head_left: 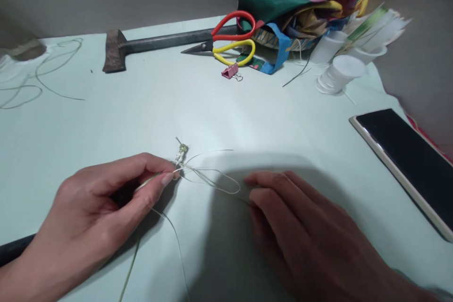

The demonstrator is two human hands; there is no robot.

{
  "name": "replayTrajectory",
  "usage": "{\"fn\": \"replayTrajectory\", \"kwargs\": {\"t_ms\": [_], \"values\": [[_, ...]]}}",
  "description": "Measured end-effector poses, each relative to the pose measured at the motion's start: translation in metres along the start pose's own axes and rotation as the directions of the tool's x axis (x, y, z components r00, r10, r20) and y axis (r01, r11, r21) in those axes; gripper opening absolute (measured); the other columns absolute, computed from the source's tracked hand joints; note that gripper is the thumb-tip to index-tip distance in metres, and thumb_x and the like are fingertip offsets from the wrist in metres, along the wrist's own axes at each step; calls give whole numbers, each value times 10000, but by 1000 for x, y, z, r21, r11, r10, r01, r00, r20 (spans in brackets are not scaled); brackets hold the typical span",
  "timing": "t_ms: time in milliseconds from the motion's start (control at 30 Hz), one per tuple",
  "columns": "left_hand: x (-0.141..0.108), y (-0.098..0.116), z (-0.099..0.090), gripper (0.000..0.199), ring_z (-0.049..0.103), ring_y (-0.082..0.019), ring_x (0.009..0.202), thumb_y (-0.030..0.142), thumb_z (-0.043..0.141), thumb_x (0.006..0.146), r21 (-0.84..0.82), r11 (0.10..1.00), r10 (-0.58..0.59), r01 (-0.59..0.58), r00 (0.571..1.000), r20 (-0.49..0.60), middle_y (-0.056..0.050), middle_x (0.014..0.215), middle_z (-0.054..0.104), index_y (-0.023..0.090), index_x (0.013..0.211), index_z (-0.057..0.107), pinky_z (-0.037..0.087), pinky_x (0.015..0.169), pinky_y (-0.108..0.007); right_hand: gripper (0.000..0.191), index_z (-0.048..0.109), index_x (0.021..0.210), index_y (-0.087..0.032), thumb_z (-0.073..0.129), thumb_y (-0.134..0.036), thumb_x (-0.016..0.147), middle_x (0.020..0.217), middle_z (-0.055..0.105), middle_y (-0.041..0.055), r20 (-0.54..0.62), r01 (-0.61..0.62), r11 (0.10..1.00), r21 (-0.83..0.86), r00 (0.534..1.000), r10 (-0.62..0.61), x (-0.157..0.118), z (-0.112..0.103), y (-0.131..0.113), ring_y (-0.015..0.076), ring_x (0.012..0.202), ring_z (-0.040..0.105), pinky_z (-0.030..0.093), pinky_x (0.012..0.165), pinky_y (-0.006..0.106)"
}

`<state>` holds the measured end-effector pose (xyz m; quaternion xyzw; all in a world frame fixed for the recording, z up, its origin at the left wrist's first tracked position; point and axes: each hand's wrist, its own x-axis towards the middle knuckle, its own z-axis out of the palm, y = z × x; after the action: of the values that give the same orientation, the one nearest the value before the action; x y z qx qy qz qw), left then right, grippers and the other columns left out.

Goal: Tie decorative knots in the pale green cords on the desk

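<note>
Between thumb and forefinger, my left hand pinches a small knotted cord piece, green at its top and white below. Thin pale cords run out from the pinch. Some form a loop pointing right, and a greenish strand and a pale strand hang toward the near edge. My right hand lies just right of the loop, its fingers curled and closed. A thin cord end reaches its fingertips, and the thumb is mostly hidden beneath the fingers.
At the back lie a hammer, scissors with red and yellow handles, and a pink binder clip. A basket of colourful cloth, white cord spools and a phone stand right. Loose cord lies left.
</note>
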<state>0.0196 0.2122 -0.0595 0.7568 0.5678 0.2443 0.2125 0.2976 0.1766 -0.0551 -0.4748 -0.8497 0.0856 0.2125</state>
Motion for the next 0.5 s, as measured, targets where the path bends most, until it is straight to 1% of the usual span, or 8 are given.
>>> {"fn": "replayTrajectory", "kwargs": {"t_ms": [100, 167, 233, 267, 333, 400, 467, 500], "values": [[-5, -4, -3, 147, 738, -136, 651, 409, 716, 977, 20, 998, -66, 66, 998, -18, 68, 873, 852, 325, 943, 832, 550, 547, -170, 238, 578, 854, -239, 466, -29, 873, 736, 731, -22, 128, -130, 959, 253, 987, 100, -4, -1, 1, 114, 519, 664, 493, 449, 205], [-6, -3, -3, 139, 745, -133, 668, 404, 729, 966, -3, 997, -80, 80, 997, -19, 62, 891, 860, 320, 934, 836, 553, 576, -165, 232, 525, 888, -260, 493, -31, 868, 641, 672, -97, 244, -250, 872, 421, 957, 157, -6, -3, 3, 72, 427, 596, 427, 411, 159], [-6, -1, -1, 163, 714, -121, 630, 414, 722, 964, -34, 994, -108, 108, 994, 1, 55, 892, 864, 311, 905, 834, 532, 563, -169, 288, 529, 1000, -270, 525, -19, 859, 660, 696, -120, 335, -336, 779, 530, 926, 172, -8, -3, 4, 67, 446, 635, 455, 442, 133], [-5, 1, 0, 180, 689, -113, 602, 421, 715, 965, -46, 991, -127, 128, 992, 9, 54, 888, 864, 307, 889, 832, 515, 547, -173, 320, 536, 1067, -272, 543, -24, 865, 679, 713, -120, 349, -341, 762, 551, 923, 160, -9, -2, 4, 73, 463, 658, 473, 457, 134], [-3, 6, 1, 189, 652, -101, 571, 419, 709, 961, -63, 989, -136, 137, 990, 22, 58, 888, 862, 303, 877, 833, 491, 529, -174, 331, 554, 1122, -271, 570, -42, 883, 715, 744, -97, 324, -273, 826, 494, 939, 116, -11, 2, 5, 104, 508, 699, 495, 475, 175], [-2, 9, 0, 182, 660, -106, 591, 403, 713, 949, -81, 990, -113, 115, 993, 25, 59, 870, 856, 303, 856, 832, 489, 537, -176, 278, 586, 1060, -268, 579, -49, 888, 742, 766, -61, 265, -125, 919, 374, 964, 24, -15, 7, 7, 144, 553, 728, 492, 473, 233], [0, 12, -1, 186, 682, -124, 619, 374, 703, 937, -95, 992, -86, 88, 996, 32, 44, 845, 850, 298, 831, 835, 490, 535, -187, 176, 604, 990, -264, 586, -97, 936, 761, 775, -30, 239, 18, 956, 292, 967, -91, -20, 10, 10, 172, 586, 742, 505, 484, 277], [1, 13, -2, 190, 694, -135, 632, 360, 697, 931, -102, 991, -83, 86, 996, 36, 36, 835, 848, 296, 819, 838, 497, 536, -194, 112, 619, 1000, -258, 585, -154, 977, 773, 780, -12, 227, 77, 957, 279, 963, -144, -22, 11, 11, 182, 592, 743, 512, 486, 295]]}}
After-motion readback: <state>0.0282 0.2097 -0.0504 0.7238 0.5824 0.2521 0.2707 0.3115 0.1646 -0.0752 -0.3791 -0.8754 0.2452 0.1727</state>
